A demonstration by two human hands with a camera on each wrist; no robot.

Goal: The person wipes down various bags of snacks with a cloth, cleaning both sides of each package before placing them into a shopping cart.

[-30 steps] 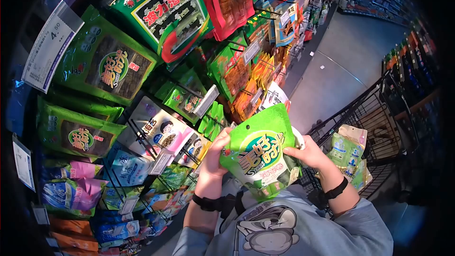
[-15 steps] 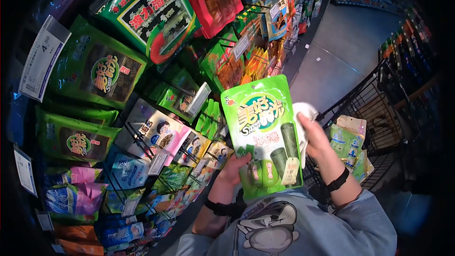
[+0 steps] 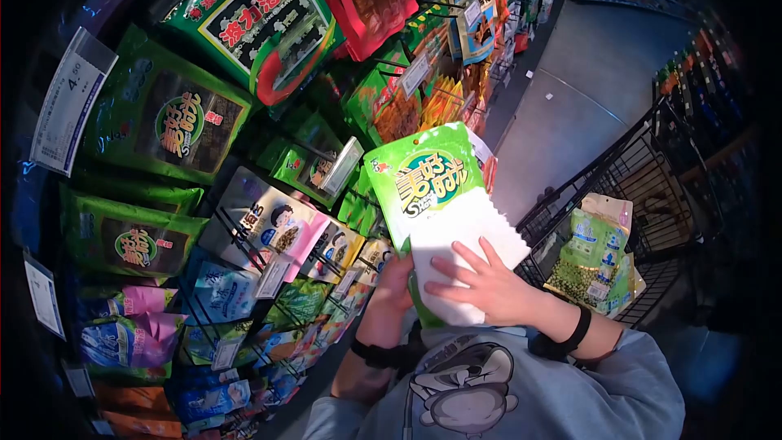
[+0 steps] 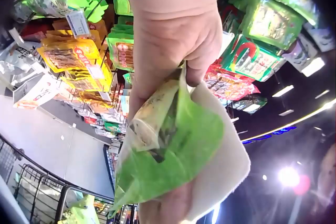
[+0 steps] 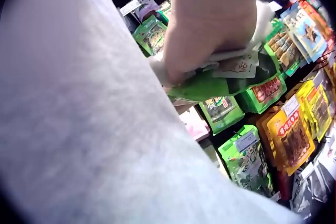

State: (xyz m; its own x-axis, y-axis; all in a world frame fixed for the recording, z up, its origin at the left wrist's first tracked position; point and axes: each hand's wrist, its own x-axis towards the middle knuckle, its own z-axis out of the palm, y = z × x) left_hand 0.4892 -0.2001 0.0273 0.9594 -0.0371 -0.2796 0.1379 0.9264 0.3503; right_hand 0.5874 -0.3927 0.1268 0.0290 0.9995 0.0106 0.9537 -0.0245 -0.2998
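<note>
The wire shopping cart stands over on the person's right, and the green seaweed snack pouch is up before the grey shirt, tilted. I see the white cloth, at the pouch's right edge half a second ago, now covering its lower front, so that face appears to be getting wiped. The right hand lies across the cloth, fingers spread; the left hand grips the pouch's lower left edge.
</note>
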